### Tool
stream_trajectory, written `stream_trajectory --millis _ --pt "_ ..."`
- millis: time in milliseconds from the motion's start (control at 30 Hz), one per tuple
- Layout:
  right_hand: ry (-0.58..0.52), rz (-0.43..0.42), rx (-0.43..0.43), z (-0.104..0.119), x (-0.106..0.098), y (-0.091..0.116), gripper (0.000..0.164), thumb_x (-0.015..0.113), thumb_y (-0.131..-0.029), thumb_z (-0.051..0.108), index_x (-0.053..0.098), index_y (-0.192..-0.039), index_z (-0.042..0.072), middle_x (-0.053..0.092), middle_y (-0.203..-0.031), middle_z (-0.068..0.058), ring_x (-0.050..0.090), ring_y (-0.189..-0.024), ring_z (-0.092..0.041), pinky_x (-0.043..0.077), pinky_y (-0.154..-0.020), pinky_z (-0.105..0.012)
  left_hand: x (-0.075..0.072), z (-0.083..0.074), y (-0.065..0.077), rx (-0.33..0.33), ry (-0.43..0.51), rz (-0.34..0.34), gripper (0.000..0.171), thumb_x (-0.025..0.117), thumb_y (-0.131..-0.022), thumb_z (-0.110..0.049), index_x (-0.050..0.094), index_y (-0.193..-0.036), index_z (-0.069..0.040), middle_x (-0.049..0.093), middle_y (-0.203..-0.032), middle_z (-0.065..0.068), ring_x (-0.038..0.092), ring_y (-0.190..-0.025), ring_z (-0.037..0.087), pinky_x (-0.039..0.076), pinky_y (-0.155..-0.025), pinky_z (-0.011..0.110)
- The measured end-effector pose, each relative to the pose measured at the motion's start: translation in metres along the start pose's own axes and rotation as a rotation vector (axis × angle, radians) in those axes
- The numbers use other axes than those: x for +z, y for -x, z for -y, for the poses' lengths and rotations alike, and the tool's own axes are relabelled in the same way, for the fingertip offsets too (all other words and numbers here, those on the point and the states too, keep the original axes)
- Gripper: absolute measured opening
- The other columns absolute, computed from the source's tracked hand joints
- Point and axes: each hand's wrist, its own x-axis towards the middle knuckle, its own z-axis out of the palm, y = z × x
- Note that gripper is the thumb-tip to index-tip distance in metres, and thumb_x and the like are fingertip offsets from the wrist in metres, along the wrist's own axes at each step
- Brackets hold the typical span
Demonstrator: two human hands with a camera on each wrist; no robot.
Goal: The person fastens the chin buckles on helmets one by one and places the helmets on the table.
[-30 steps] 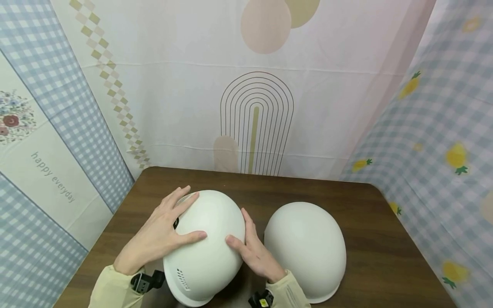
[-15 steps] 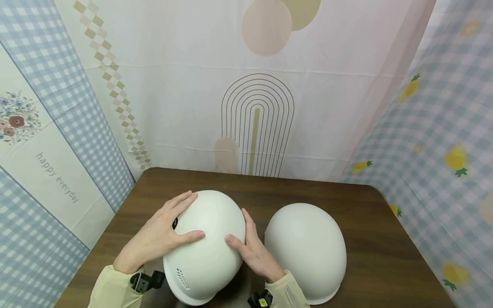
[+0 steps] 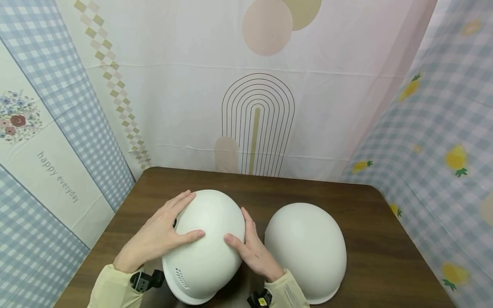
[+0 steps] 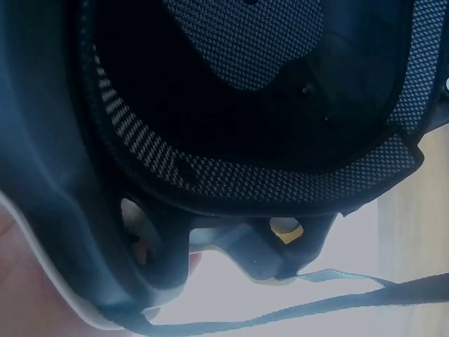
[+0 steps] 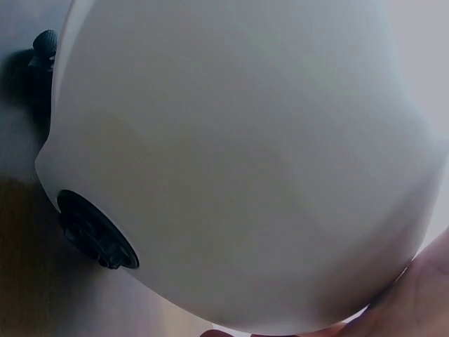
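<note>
A white helmet (image 3: 209,252) is held tilted over the table, its vented rim facing down and left in the head view. My left hand (image 3: 154,235) grips its left side, thumb over the shell and fingers along the far edge. On the right side, my right hand (image 3: 256,252) holds it with thumb on top and fingers along the flank. In the left wrist view the helmet's dark inside shows, with mesh-textured padding (image 4: 245,181) and a hanging strap (image 4: 280,317). A black round fitting (image 5: 95,228) on the shell appears in the right wrist view.
A second white helmet (image 3: 306,252) sits dome up on the brown wooden table (image 3: 369,239), close to my right hand. Behind the table hangs a printed white cloth (image 3: 185,107). Checked cloths (image 3: 427,141) border both sides.
Both hands keep their hold on the helmet, which has barely shifted. My left fingers have slid slightly and lie closer together than a second ago.
</note>
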Motion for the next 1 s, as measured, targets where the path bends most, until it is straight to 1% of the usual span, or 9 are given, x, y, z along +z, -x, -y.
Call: stream_trajectory --millis 267,433,600,733,833,1000 --pt "0.019 -0.028 -0.01 0.0016 -0.0003 -0.0004 0.085 0.059 -0.093 0.047 0.004 -0.156 0.029 0.015 -0.154 -0.014 0.037 -0.131 -0.039 0.04 -0.094 -0.061 0.0009 0.0021 -0.001 0.001 0.025 0.009 0.093 0.065 -0.079 -0.069 0.031 -0.153 -0.024 0.026 -0.157 0.004 0.029 -0.14 0.036 0.036 -0.096 0.066" --pt "0.027 -0.036 0.003 0.0031 -0.0006 -0.001 0.087 0.06 -0.092 0.048 0.004 -0.156 0.031 0.016 -0.153 -0.013 0.038 -0.129 -0.039 0.042 -0.093 -0.061 0.001 0.002 -0.0005 -0.008 0.038 0.019 0.093 0.065 -0.08 -0.068 0.03 -0.153 -0.022 0.026 -0.158 0.007 0.028 -0.14 0.037 0.035 -0.097 0.066" --pt "0.024 -0.039 0.012 0.0032 0.0 -0.0014 0.089 0.061 -0.091 0.049 0.003 -0.156 0.031 0.015 -0.154 -0.013 0.037 -0.131 -0.039 0.041 -0.093 -0.062 -0.0002 -0.0015 -0.0006 -0.007 0.013 0.022 0.095 0.064 -0.08 -0.068 0.03 -0.153 -0.017 0.027 -0.157 0.01 0.029 -0.14 0.039 0.035 -0.097 0.066" --pt "0.009 -0.038 0.02 0.0018 0.001 -0.0005 0.089 0.06 -0.092 0.05 0.002 -0.156 0.029 0.013 -0.156 -0.014 0.035 -0.132 -0.04 0.039 -0.094 -0.063 0.0 -0.0044 -0.0006 -0.013 -0.008 0.02 0.096 0.063 -0.08 -0.07 0.031 -0.152 -0.014 0.027 -0.156 0.012 0.027 -0.141 0.038 0.033 -0.099 0.066" --pt "-0.018 -0.032 0.031 -0.0011 0.0023 0.0005 0.089 0.059 -0.092 0.05 0.001 -0.156 0.027 0.011 -0.157 -0.015 0.033 -0.134 -0.04 0.038 -0.096 -0.064 0.0016 -0.0054 -0.001 -0.017 -0.021 0.01 0.099 0.062 -0.078 -0.072 0.031 -0.151 -0.013 0.028 -0.156 0.013 0.026 -0.142 0.037 0.032 -0.1 0.066" --pt "-0.056 -0.018 0.026 -0.0048 0.0033 0.0015 0.089 0.058 -0.093 0.048 -0.001 -0.156 0.026 0.008 -0.158 -0.013 0.03 -0.136 -0.038 0.035 -0.099 -0.063 0.004 -0.0059 -0.0008 -0.02 -0.034 -0.006 0.105 0.063 -0.074 -0.075 0.032 -0.15 -0.01 0.03 -0.154 0.016 0.029 -0.14 0.038 0.033 -0.1 0.065"
